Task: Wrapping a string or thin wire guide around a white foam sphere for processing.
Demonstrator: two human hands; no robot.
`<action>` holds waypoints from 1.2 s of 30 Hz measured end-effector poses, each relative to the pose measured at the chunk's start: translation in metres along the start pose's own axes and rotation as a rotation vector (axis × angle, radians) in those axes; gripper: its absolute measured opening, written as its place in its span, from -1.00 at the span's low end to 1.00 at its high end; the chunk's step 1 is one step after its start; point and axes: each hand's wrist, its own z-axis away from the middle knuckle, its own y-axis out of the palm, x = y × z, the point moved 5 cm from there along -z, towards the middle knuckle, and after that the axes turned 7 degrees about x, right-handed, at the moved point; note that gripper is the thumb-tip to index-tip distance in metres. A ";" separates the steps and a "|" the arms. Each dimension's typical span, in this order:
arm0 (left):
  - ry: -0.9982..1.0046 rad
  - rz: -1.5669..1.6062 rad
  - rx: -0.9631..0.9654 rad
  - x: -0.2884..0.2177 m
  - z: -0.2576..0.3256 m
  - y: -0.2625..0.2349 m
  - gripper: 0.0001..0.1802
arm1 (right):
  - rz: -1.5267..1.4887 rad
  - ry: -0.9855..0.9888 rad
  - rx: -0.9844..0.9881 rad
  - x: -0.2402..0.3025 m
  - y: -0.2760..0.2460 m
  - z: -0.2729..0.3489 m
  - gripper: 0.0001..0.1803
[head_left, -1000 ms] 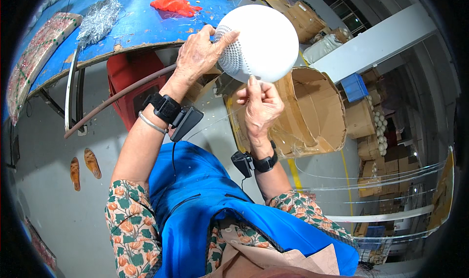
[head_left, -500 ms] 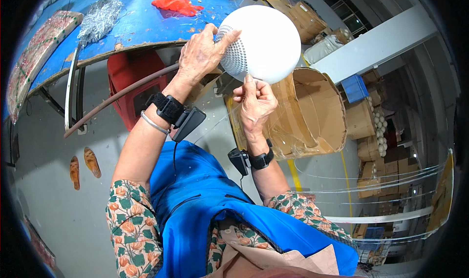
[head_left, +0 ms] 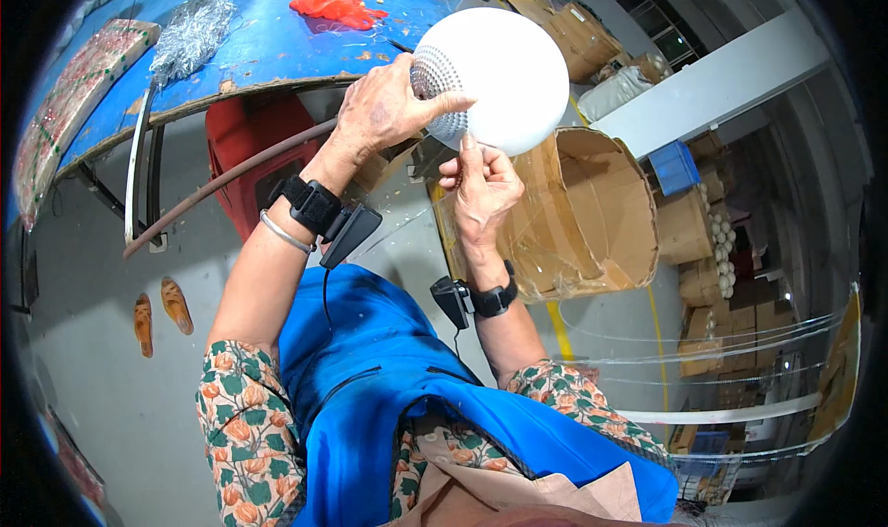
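A smooth white ball (head_left: 518, 74) is held up in front of me, beyond the table's edge. Curved rows of small silver beads (head_left: 433, 69) cover its left side. My left hand (head_left: 381, 111) grips the ball from that side, its thumb stretched over the beads and onto the white surface; its other fingers are partly hidden behind the ball. Just under the ball, my right hand (head_left: 486, 192) is closed in a pinch, thumb tip up against the lower end of the bead rows. The strand between its fingertips is mostly hidden.
On the blue table (head_left: 268, 37) lie a red mesh bag (head_left: 338, 7), a bundle of silver strands (head_left: 192, 37) and a long wrapped pack (head_left: 83, 101). A red stool (head_left: 250, 129) stands underneath. An open cardboard box (head_left: 564, 212) is at the right; slippers (head_left: 174, 305) lie on the floor.
My left thumb has slid right and a little down across the beads onto the white surface, its hand turning slightly. The ball and right hand have barely moved.
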 end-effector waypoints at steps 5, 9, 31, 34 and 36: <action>-0.091 0.162 -0.074 0.007 -0.001 -0.008 -0.10 | 0.015 0.112 0.106 0.032 -0.006 0.014 -0.80; -0.059 0.178 -0.164 0.014 -0.002 -0.009 -0.11 | 0.032 0.109 0.125 0.025 -0.007 0.021 -0.81; -0.092 0.177 -0.150 0.009 -0.001 -0.003 -0.23 | 0.067 0.003 0.031 0.010 -0.007 0.021 -0.79; -0.090 0.190 -0.142 0.007 -0.002 -0.002 -0.25 | 0.054 0.007 0.021 0.007 -0.005 0.020 -0.79; -0.091 0.193 -0.139 0.008 -0.003 0.000 -0.25 | 0.049 0.011 0.015 0.005 -0.004 0.018 -0.80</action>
